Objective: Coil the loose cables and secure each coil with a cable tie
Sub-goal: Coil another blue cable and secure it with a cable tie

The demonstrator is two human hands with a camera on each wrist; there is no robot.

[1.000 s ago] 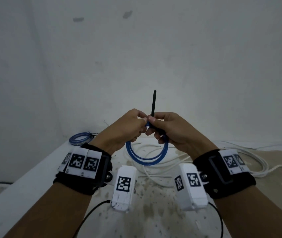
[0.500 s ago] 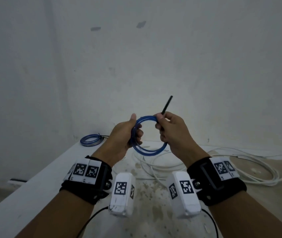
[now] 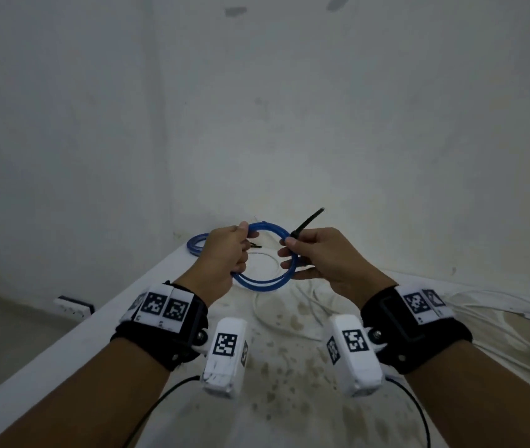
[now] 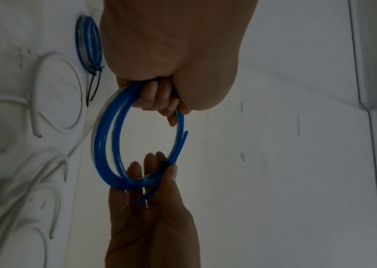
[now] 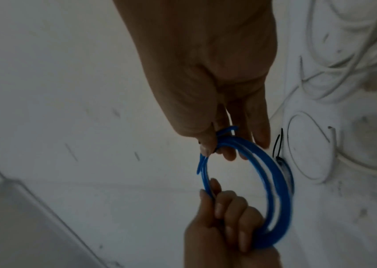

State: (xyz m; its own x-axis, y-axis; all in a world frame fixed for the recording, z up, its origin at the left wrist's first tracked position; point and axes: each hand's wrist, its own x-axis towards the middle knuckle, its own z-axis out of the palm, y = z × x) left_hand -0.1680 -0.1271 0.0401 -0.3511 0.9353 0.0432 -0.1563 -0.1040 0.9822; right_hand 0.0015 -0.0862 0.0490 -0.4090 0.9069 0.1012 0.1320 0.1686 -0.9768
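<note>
1. Head view: the left hand (image 3: 225, 253) grips the left side of the blue cable coil (image 3: 265, 282) with curled fingers, and the right hand (image 3: 318, 257) pinches the coil's right side, where a black cable tie (image 3: 307, 221) wraps the strands and its free tail points up and to the right. The coil hangs in the air above the white table (image 3: 63, 360). A second blue coil (image 3: 196, 245) lies on the table's far left corner, and loose white cables (image 3: 499, 305) sprawl to the right.
2. Left wrist view: the left hand (image 4: 171, 54) has its fingers closed round the coil's (image 4: 104, 145) strands (several loops, not quite aligned); the right hand (image 4: 150, 217) holds the opposite side. The second coil (image 4: 88, 45) on the table carries a black tie.
3. Right wrist view: the right hand (image 5: 217, 81) pinches the strands between thumb and fingertips, with the left hand (image 5: 228, 226) wrapped round the coil (image 5: 279, 190) below.
</note>
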